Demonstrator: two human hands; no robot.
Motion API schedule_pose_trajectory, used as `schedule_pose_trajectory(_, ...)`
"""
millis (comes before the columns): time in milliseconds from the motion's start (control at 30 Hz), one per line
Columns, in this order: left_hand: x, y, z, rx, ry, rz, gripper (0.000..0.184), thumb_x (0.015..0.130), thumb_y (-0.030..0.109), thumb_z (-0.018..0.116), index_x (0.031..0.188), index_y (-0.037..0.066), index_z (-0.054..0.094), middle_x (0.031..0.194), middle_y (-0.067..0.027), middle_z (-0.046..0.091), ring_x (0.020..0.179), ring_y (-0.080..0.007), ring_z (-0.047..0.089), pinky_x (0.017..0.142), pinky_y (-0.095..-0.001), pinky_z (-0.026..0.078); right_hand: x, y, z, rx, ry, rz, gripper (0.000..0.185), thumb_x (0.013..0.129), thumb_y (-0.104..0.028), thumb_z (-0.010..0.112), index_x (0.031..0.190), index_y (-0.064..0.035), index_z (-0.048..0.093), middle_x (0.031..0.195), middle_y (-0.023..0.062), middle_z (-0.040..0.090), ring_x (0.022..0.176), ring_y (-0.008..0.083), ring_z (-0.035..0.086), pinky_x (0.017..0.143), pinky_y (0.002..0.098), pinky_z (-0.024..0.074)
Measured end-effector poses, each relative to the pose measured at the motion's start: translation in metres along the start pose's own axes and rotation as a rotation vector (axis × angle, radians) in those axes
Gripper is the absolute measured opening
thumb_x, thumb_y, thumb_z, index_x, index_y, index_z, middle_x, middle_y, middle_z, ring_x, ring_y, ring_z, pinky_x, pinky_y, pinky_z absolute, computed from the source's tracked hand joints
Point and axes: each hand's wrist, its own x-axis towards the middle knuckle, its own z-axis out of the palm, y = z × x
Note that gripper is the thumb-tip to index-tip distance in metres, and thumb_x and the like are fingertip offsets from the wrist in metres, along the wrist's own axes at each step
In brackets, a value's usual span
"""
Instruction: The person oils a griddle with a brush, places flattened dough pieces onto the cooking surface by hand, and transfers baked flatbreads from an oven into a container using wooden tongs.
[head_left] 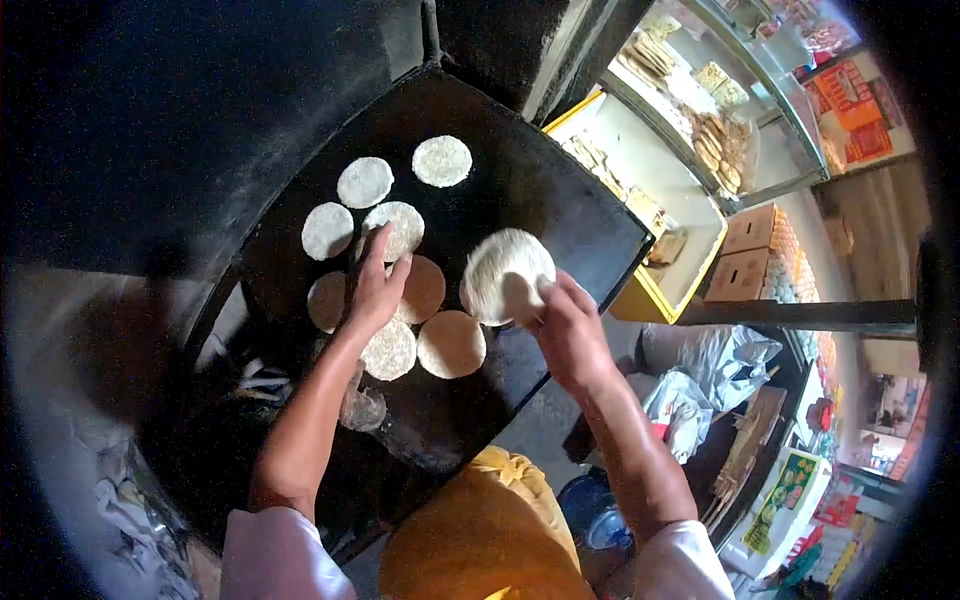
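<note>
Over the left half of the dark griddle [560, 185], the left hand [373, 297] has its fingers spread above a speckled flatbread [405, 220], contact unclear, with other round breads [452, 345] lying about it; farther right, the right hand [572, 335] pinches a larger flatbread [505, 258] by its edge, then comes a yellow-rimmed tray [645, 297]

One head cam here, worn by the person, looking forward and steeply down at the black griddle [570, 195]. It's pretty close in, with the left hand [376, 285] and right hand [568, 330] around mid-frame. Super wide lens too (dark rounded corners and all), so it grabs the yellow apron [480, 540] below and the display case [668, 137] upper right.
</note>
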Motion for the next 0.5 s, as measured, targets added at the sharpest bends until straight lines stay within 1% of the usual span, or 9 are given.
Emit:
schedule_pose_trajectory(67, -0.004, -0.018, -0.004, 0.298, 0.032, 0.16, 0.07, 0.098, 0.03, 0.062, 0.154, 0.003, 0.032, 0.159, -0.0227, 0.032, 0.147, -0.0405, 0.03, 0.118, -0.0456, 0.029, 0.027, 0.032, -0.017, -0.47, 0.179, -0.097, 0.051, 0.099, -0.024, 0.064, 0.138, 0.0056, 0.051, 0.128, 0.0185, 0.063, 0.113, 0.0264, 0.062, 0.097, 0.0391, 0.0497)
schedule_pose_trajectory(133, -0.016, 0.001, -0.01, 0.3, -0.007, 0.097, 0.078, 0.095, 0.036, 0.065, 0.156, 0.003, 0.028, 0.161, -0.0218, 0.027, 0.15, -0.0412, 0.022, 0.12, -0.0524, 0.022, 0.016, 0.042, -0.03, -0.974, 0.066, -0.252, 0.051, 0.098, -0.024, 0.065, 0.138, 0.0051, 0.051, 0.128, 0.0214, 0.063, 0.113, 0.0296, 0.062, 0.096, 0.041, 0.0504)
schedule_pose_trajectory(167, -0.021, 0.015, -0.013, 0.492, -0.083, 0.075, 0.082, 0.094, 0.038, 0.066, 0.157, 0.004, 0.026, 0.162, -0.0212, 0.025, 0.151, -0.0398, 0.02, 0.121, -0.0556, 0.018, 0.006, 0.035, -0.022, -1.193, 0.005, -0.276, 0.049, 0.097, -0.023, 0.066, 0.137, 0.0024, 0.053, 0.125, 0.0234, 0.063, 0.111, 0.0371, 0.063, 0.095, 0.0434, 0.0511)
schedule_pose_trajectory(200, -0.023, 0.027, -0.016, 0.686, -0.164, 0.057, 0.085, 0.093, 0.041, 0.067, 0.157, 0.004, 0.024, 0.163, -0.0206, 0.023, 0.152, -0.0385, 0.018, 0.121, -0.0587, 0.015, 0.002, 0.041, -0.023, -1.281, -0.055, -0.44, 0.044, 0.094, -0.023, 0.07, 0.13, -0.0019, 0.058, 0.118, 0.0236, 0.062, 0.109, 0.0412, 0.062, 0.095, 0.0463, 0.051)
schedule_pose_trajectory(267, -0.018, 0.033, -0.016, 0.718, -0.242, 0.024, 0.091, 0.092, 0.046, 0.067, 0.158, 0.004, 0.021, 0.164, -0.0182, 0.021, 0.154, -0.0359, 0.015, 0.12, -0.063, 0.009, -0.002, 0.048, -0.018, -1.411, -0.094, -0.56, 0.05, 0.091, -0.025, 0.073, 0.132, -0.0033, 0.057, 0.124, 0.022, 0.06, 0.112, 0.0402, 0.06, 0.097, 0.0467, 0.0494)
schedule_pose_trajectory(300, -0.015, 0.028, -0.013, 0.763, -0.242, 0.064, 0.091, 0.092, 0.047, 0.067, 0.158, 0.003, 0.022, 0.165, -0.0174, 0.021, 0.154, -0.0352, 0.015, 0.121, -0.0626, 0.009, -0.002, 0.051, -0.02, -1.471, -0.107, -0.532, 0.055, 0.091, -0.034, 0.072, 0.135, -0.0046, 0.055, 0.131, 0.0197, 0.057, 0.123, 0.039, 0.054, 0.104, 0.05, 0.0442)
schedule_pose_trajectory(333, -0.012, 0.022, -0.011, 0.809, -0.241, 0.104, 0.091, 0.092, 0.048, 0.066, 0.158, 0.002, 0.023, 0.165, -0.0166, 0.021, 0.154, -0.0346, 0.015, 0.121, -0.0622, 0.009, -0.001, 0.053, -0.02, -1.471, -0.106, -0.53, 0.055, 0.091, -0.034, 0.072, 0.135, -0.0046, 0.055, 0.131, 0.0197, 0.057, 0.123, 0.039, 0.054, 0.104, 0.05, 0.0442)
schedule_pose_trajectory(433, 0.004, 0.01, -0.009, 0.814, -0.199, 0.148, 0.09, 0.092, 0.049, 0.065, 0.157, 0.001, 0.025, 0.165, -0.0159, 0.023, 0.154, -0.0337, 0.016, 0.12, -0.0618, 0.009, 0.002, 0.059, -0.019, -1.715, -0.108, -0.458, 0.067, 0.093, -0.052, 0.063, 0.142, -0.0079, 0.051, 0.147, 0.0135, 0.048, 0.139, 0.0355, 0.041, 0.114, 0.0617, 0.0294)
schedule_pose_trajectory(500, 0.021, 0.004, -0.005, 0.808, -0.17, 0.141, 0.089, 0.092, 0.049, 0.065, 0.156, 0.001, 0.026, 0.164, -0.0164, 0.025, 0.154, -0.0332, 0.017, 0.12, -0.0616, 0.01, 0.008, 0.061, -0.017, -1.778, -0.099, -0.45, 0.07, 0.092, -0.054, 0.062, 0.143, -0.0086, 0.05, 0.149, 0.0125, 0.046, 0.14, 0.0353, 0.04, 0.115, 0.0627, 0.0276)
